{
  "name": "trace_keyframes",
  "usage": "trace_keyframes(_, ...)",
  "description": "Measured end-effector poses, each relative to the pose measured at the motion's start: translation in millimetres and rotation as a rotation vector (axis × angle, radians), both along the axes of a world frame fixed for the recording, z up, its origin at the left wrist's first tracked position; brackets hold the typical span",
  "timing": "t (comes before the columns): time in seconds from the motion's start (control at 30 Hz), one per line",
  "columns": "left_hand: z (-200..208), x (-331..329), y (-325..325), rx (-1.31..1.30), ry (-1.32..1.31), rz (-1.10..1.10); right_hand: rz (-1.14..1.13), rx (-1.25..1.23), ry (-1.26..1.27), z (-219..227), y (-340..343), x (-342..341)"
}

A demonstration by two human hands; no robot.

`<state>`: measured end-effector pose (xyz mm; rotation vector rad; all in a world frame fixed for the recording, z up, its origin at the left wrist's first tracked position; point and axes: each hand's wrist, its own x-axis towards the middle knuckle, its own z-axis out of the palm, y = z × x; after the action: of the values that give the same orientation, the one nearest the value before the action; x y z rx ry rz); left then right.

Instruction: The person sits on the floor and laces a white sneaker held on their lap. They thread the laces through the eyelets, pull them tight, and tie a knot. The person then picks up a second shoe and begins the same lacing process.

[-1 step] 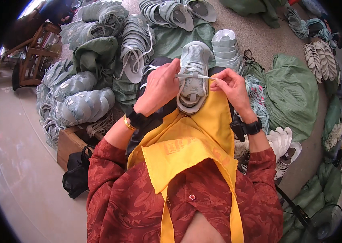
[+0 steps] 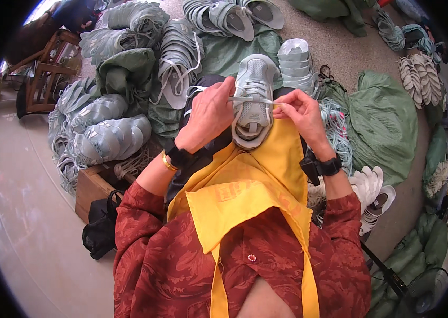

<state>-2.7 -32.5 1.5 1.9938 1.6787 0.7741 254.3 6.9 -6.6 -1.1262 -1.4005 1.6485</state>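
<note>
A light grey-blue sneaker [image 2: 254, 87] rests on my lap over a yellow apron [image 2: 234, 206], toe pointing away from me. Its white shoelace [image 2: 250, 99] runs across the tongue and stretches between my two hands. At the shoe's left side, my left hand [image 2: 210, 112] is closed with the lace pinched between thumb and forefinger; a loose end trails out beyond it. To the right of the shoe, my right hand [image 2: 302, 113] pinches the other end of the lace at the fingertips, its remaining fingers curled.
Stacked grey-blue shoe uppers [image 2: 112, 138] lie in heaps to the left and ahead. A green sack [image 2: 380, 124] is at the right, near white shoe uppers [image 2: 369, 185]. On the left stand a wooden box [image 2: 90, 193], with a black bag [image 2: 99, 228] against it, and a wooden chair [image 2: 49, 79].
</note>
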Motion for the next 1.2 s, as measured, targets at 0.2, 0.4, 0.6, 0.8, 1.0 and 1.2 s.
trace_keyframes(0.2,6,-4,-3,0.064,0.06,0.09,-0.018,0.139,-0.189,-1,-3,-20)
trace_keyframes(0.4,20,-20,7,0.246,-0.056,0.22,-0.055,0.211,-0.233,5,-6,2)
trace_keyframes(0.6,33,-19,18,0.295,-0.298,0.335,-0.241,0.241,-0.209,16,-5,80)
trace_keyframes(0.8,9,5,12,0.268,-0.331,0.254,-0.413,0.27,-0.297,10,-14,151)
trace_keyframes(1.0,-11,18,-1,0.177,-0.286,0.024,-0.771,0.323,-0.399,-36,-18,270)
trace_keyframes(1.2,-10,13,-14,0.09,-0.266,-0.027,-0.891,0.227,-0.508,-69,-25,318)
